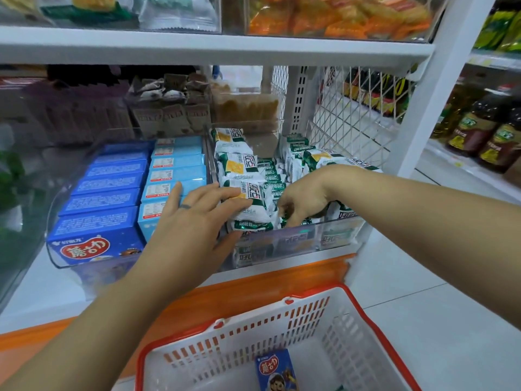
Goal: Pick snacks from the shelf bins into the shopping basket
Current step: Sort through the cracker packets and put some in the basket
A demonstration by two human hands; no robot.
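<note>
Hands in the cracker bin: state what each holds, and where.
Left hand grips a green-white packet by its left edge. Right hand curls into the packets; hold cannot be told.

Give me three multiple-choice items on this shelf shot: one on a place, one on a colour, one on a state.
1. Where does the loose blue snack box lie?
A. On the shop floor
B. In the shopping basket
C. On the top shelf

2. What colour is the basket's rim?
A. Red
B. Green
C. Black

3. How is the right hand?
A. Hanging idle
B. Gripping the basket handle
C. Fingers curled on green-and-white packets in their bin

Answers: 1 B, the box rests on the basket's bottom; 2 A, a red band tops its white slotted walls; 3 C, its fingertips dig down among the packets.
</note>
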